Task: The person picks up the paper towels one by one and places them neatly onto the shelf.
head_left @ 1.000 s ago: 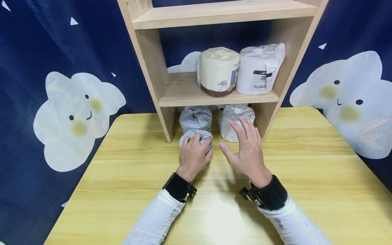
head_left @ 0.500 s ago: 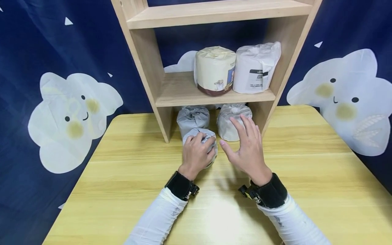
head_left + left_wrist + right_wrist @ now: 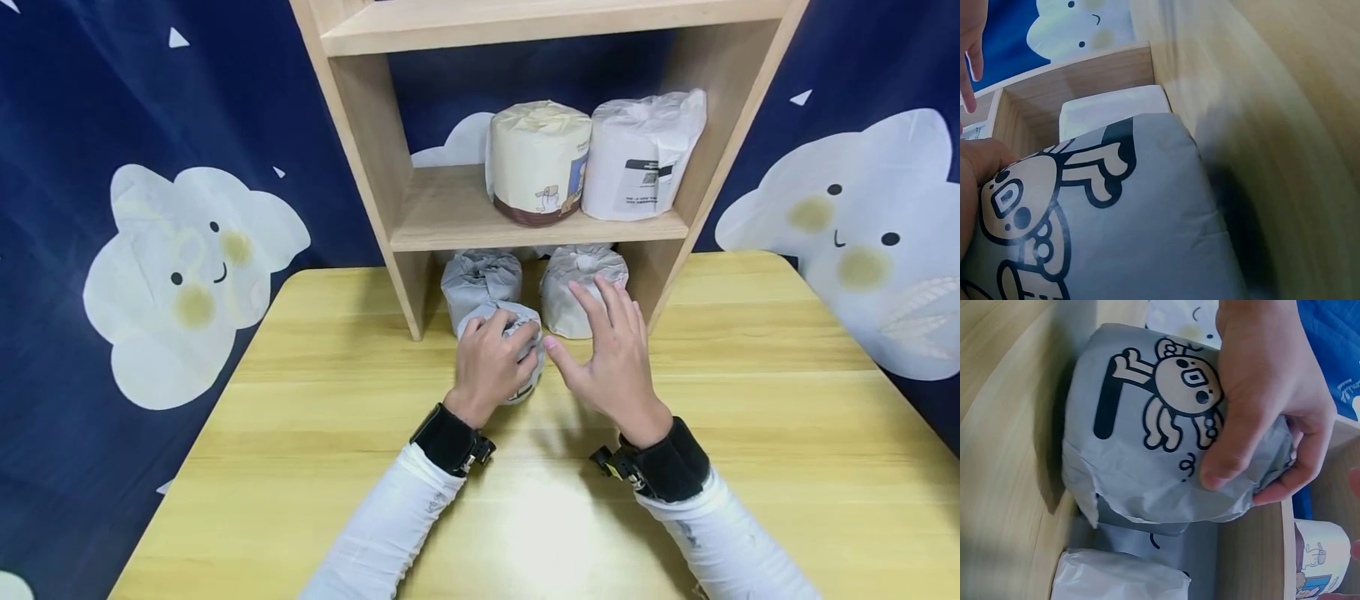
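My left hand [image 3: 491, 360] grips a grey paper-wrapped toilet roll [image 3: 532, 382] from above, with its fingers curled over the top. The roll stands in front of the shelf. In the right wrist view the same left hand [image 3: 1275, 394] has its thumb against the cartoon-printed side of the toilet roll [image 3: 1129, 437]. My right hand [image 3: 617, 362] hovers beside it, fingers spread and holding nothing. Behind, in the bottom compartment, are another grey toilet roll [image 3: 480, 275] and a white toilet roll [image 3: 570, 304], the latter partly covered by my right fingers.
A wooden shelf [image 3: 536, 237] stands on the yellow wood-grain table [image 3: 315, 467]. On its middle board sit a cream toilet roll [image 3: 536, 162] and a white-wrapped roll [image 3: 637, 158], side by side toward the right. A blue cloud-patterned curtain [image 3: 322, 217] hangs behind.
My left hand has moved slightly right with the grey toilet roll, which now stands more between the two back rolls. My right hand has hardly moved.
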{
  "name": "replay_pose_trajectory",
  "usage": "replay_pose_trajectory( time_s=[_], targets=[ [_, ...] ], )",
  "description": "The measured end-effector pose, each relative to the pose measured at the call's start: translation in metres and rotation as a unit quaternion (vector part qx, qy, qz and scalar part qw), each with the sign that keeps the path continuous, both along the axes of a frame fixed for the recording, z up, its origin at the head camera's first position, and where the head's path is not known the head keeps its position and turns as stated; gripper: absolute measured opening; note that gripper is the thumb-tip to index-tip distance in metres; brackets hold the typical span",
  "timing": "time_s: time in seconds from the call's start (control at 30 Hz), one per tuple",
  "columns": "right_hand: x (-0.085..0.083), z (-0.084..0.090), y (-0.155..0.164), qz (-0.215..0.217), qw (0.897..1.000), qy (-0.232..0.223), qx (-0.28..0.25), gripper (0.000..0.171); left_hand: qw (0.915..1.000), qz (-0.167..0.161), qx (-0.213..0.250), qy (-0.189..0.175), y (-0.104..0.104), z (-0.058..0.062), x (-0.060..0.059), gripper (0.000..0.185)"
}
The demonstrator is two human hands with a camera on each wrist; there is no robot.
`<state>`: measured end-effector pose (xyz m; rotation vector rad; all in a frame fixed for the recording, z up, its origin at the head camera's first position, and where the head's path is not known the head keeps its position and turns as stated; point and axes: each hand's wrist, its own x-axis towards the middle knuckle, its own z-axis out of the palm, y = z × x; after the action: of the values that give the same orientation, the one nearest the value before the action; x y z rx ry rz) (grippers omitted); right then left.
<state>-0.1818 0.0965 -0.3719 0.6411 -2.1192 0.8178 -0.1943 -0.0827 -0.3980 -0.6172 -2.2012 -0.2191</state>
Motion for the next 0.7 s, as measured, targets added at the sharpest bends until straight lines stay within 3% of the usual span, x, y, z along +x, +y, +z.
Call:
replay_pose_trajectory(
  time_s=[0.33, 0.7],
  targets=[
    [-0.001, 0.001, 0.002, -0.002, 1.000, -0.010, 0.003, 0.065, 0.9987, -0.029, 0.015, 0.039, 0.000, 0.017, 0.000, 0.020],
    [-0.002, -0.003, 0.001, 0.000, 1.000, -0.023, 0.004, 0.067, 0.9955, -0.049, 0.043, 0.068, -0.004, 0.047, 0.008, 0.022]
  ],
)
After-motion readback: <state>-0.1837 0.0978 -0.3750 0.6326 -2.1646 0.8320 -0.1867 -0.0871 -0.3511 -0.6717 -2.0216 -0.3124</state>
